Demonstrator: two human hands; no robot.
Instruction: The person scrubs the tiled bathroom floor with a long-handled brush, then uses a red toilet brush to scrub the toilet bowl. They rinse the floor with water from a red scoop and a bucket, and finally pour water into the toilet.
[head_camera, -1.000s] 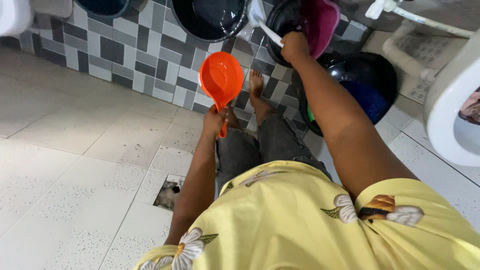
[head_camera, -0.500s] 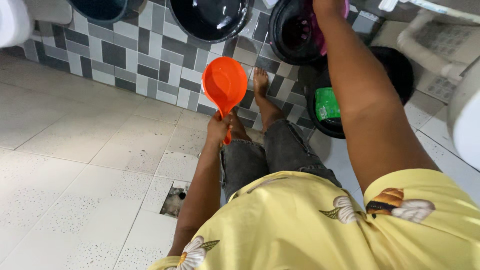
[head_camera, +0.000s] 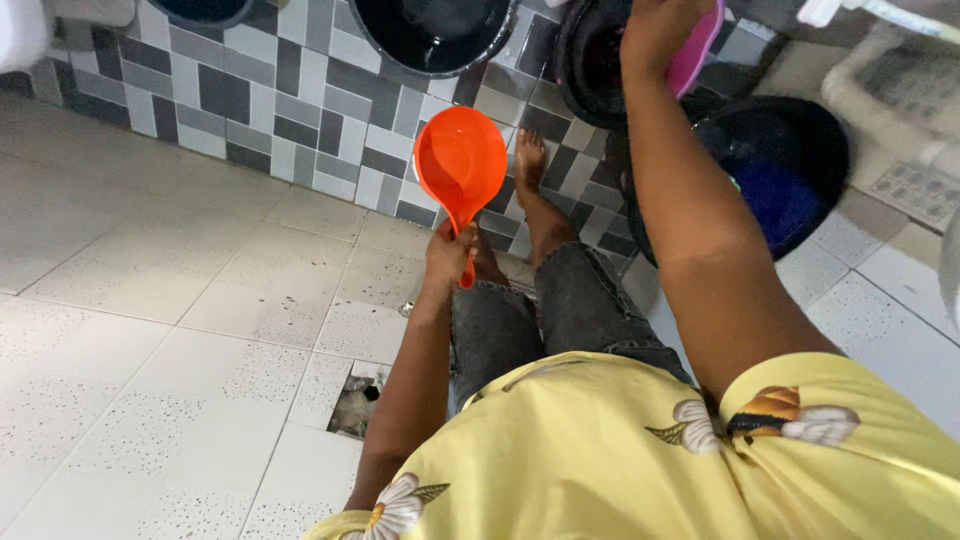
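Here, an orange scoop (head_camera: 461, 165) is held by its handle in the closed grip of the left hand (head_camera: 450, 256), bowl upward, over the grey floor tiles (head_camera: 250, 80). A pink basin (head_camera: 695, 50) is clasped by the right hand (head_camera: 655, 30) above a black bucket (head_camera: 780, 170).

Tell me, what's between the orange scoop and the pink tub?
In the head view, a bare foot on grey mosaic tiles lies between the orange scoop and pink tub.

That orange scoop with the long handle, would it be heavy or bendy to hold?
The orange scoop is probably light: the left hand holds it upright by the handle's end alone. It looks like rigid moulded plastic, since the bowl does not droop. Its glossy surface could be slippery when wet.
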